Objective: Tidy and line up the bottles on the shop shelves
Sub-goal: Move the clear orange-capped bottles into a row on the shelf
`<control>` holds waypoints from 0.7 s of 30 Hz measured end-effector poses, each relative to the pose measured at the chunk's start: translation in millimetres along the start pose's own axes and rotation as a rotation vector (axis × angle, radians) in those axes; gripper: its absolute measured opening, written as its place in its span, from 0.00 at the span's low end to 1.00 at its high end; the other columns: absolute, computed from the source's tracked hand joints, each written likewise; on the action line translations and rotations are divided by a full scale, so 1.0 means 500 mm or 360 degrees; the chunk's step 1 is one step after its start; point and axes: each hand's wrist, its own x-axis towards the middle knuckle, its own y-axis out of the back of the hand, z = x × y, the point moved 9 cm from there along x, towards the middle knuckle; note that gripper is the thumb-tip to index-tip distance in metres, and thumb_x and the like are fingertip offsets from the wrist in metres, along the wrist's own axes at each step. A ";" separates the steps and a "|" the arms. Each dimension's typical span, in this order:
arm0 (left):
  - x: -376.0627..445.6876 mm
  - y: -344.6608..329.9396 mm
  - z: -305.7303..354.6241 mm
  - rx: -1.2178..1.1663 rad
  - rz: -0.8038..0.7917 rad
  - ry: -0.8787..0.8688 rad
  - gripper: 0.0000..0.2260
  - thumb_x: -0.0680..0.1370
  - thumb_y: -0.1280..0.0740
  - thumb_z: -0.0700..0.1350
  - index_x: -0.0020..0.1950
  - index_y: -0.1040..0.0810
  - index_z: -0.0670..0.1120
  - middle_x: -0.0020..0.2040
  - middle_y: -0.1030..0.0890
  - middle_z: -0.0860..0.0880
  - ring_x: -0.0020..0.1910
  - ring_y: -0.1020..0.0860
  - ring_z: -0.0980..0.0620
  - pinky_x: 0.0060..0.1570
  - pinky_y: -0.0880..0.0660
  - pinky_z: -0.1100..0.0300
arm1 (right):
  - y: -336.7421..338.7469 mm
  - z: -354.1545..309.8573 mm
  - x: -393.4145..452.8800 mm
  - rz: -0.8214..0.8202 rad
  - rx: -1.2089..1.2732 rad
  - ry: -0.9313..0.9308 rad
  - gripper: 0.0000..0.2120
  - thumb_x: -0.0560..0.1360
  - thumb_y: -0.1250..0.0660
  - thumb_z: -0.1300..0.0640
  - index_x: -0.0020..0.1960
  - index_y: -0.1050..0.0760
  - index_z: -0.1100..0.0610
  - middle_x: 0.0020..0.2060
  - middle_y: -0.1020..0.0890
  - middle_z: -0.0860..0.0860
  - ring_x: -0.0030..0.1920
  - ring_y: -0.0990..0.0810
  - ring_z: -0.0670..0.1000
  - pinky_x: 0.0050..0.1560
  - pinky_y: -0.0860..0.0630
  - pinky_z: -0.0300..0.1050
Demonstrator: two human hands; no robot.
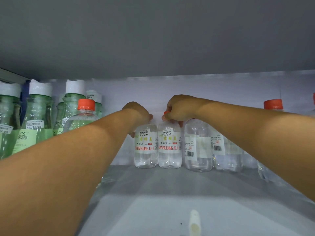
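Soft, fairly dim light is reaching into the shelf bay from the front, leaving the grey underside of the upper shelf (153, 36) dull and shadowed. The pale grey shelf floor (153, 210) is showing a brighter patch near the bottom edge and darkening toward the back. Small highlights are glinting on the clear plastic bottles with white labels (169, 147). Label print at centre is reading sharply, while the green-tinted bottles with white caps (36, 116) are softening. Wide-angle distortion is stretching and bending the bare forearms (59, 167) at the edges.
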 end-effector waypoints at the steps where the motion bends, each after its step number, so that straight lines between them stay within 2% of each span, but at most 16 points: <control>1: 0.000 0.000 0.000 0.0003 -0.0003 0.0001 0.18 0.83 0.33 0.51 0.66 0.23 0.37 0.59 0.17 0.36 0.58 0.17 0.35 0.60 0.19 0.43 | 0.003 0.001 0.000 0.0018 0.0006 -0.0010 0.20 0.80 0.33 0.41 0.52 0.18 0.59 0.38 0.13 0.53 0.43 0.12 0.54 0.36 0.26 0.42; 2: 0.000 0.001 0.001 0.0006 -0.0004 0.0003 0.18 0.83 0.33 0.51 0.66 0.23 0.38 0.59 0.17 0.36 0.58 0.17 0.35 0.60 0.19 0.44 | 0.005 0.003 -0.001 0.0031 0.0012 -0.0018 0.20 0.80 0.33 0.41 0.52 0.18 0.59 0.36 0.13 0.52 0.42 0.12 0.53 0.34 0.29 0.41; 4: -0.003 0.001 -0.001 0.0011 -0.0008 0.0018 0.18 0.83 0.32 0.50 0.66 0.23 0.38 0.59 0.17 0.36 0.58 0.17 0.35 0.60 0.19 0.43 | 0.006 0.001 -0.003 0.0037 0.0009 -0.0005 0.20 0.80 0.32 0.41 0.51 0.18 0.59 0.36 0.13 0.52 0.41 0.12 0.53 0.35 0.28 0.41; 8: 0.002 0.005 -0.005 0.0045 0.0058 0.0023 0.17 0.83 0.32 0.51 0.63 0.22 0.38 0.61 0.18 0.38 0.57 0.18 0.37 0.58 0.19 0.47 | 0.014 -0.007 -0.015 -0.0034 -0.0044 0.0096 0.21 0.79 0.33 0.40 0.52 0.17 0.59 0.44 0.12 0.52 0.42 0.12 0.52 0.49 0.20 0.44; 10: 0.004 0.026 0.018 0.0213 0.0281 -0.0125 0.17 0.83 0.33 0.52 0.63 0.23 0.40 0.63 0.20 0.41 0.57 0.20 0.41 0.55 0.21 0.52 | 0.058 0.000 -0.031 -0.0011 -0.0059 0.0118 0.22 0.79 0.34 0.37 0.56 0.18 0.56 0.46 0.13 0.50 0.45 0.13 0.51 0.53 0.19 0.46; 11: -0.001 0.039 0.044 0.0263 0.0426 -0.0262 0.17 0.83 0.34 0.53 0.66 0.23 0.43 0.65 0.21 0.43 0.58 0.21 0.42 0.55 0.22 0.53 | 0.091 0.013 -0.039 0.0031 -0.0015 0.0099 0.21 0.80 0.34 0.38 0.58 0.19 0.55 0.47 0.13 0.49 0.46 0.13 0.50 0.54 0.18 0.49; 13: -0.021 0.049 0.107 0.0129 0.0545 -0.0570 0.16 0.82 0.34 0.55 0.67 0.23 0.50 0.65 0.22 0.49 0.54 0.21 0.48 0.49 0.21 0.58 | 0.150 0.060 -0.061 0.0072 0.0071 -0.0011 0.19 0.81 0.34 0.42 0.62 0.21 0.55 0.50 0.14 0.49 0.47 0.14 0.50 0.54 0.16 0.51; 15: -0.037 0.026 0.169 -0.0039 0.0386 -0.0767 0.13 0.80 0.32 0.58 0.62 0.21 0.55 0.59 0.22 0.54 0.44 0.24 0.56 0.37 0.29 0.66 | 0.169 0.126 -0.092 -0.0044 -0.0090 -0.0193 0.19 0.81 0.32 0.44 0.64 0.23 0.57 0.53 0.16 0.51 0.50 0.14 0.53 0.55 0.16 0.54; 16: -0.043 0.001 0.199 -0.0001 0.0242 -0.0831 0.14 0.79 0.31 0.60 0.62 0.21 0.56 0.58 0.22 0.56 0.44 0.25 0.58 0.36 0.32 0.67 | 0.162 0.161 -0.110 -0.0161 -0.0213 -0.0299 0.19 0.80 0.31 0.45 0.64 0.23 0.58 0.54 0.17 0.53 0.52 0.15 0.55 0.56 0.16 0.55; 18: -0.053 -0.063 0.238 0.0241 -0.0082 -0.0897 0.22 0.76 0.29 0.63 0.68 0.24 0.58 0.59 0.21 0.58 0.49 0.22 0.57 0.41 0.27 0.65 | 0.131 0.211 -0.144 -0.0393 -0.0315 -0.0459 0.18 0.80 0.29 0.49 0.61 0.22 0.62 0.52 0.18 0.55 0.52 0.14 0.59 0.57 0.17 0.58; 20: -0.061 -0.117 0.248 0.0483 -0.0364 -0.0886 0.28 0.75 0.27 0.63 0.73 0.27 0.57 0.59 0.19 0.58 0.51 0.18 0.55 0.53 0.21 0.58 | 0.111 0.233 -0.160 -0.0467 -0.0171 -0.0515 0.16 0.80 0.29 0.53 0.60 0.23 0.65 0.50 0.16 0.57 0.47 0.12 0.58 0.57 0.17 0.55; 21: -0.061 -0.133 0.249 0.0570 -0.0443 -0.0878 0.29 0.75 0.26 0.62 0.74 0.28 0.56 0.57 0.20 0.58 0.50 0.16 0.54 0.56 0.20 0.56 | 0.107 0.237 -0.162 -0.0458 -0.0097 -0.0518 0.17 0.81 0.29 0.54 0.62 0.23 0.65 0.52 0.16 0.58 0.44 0.11 0.57 0.57 0.17 0.53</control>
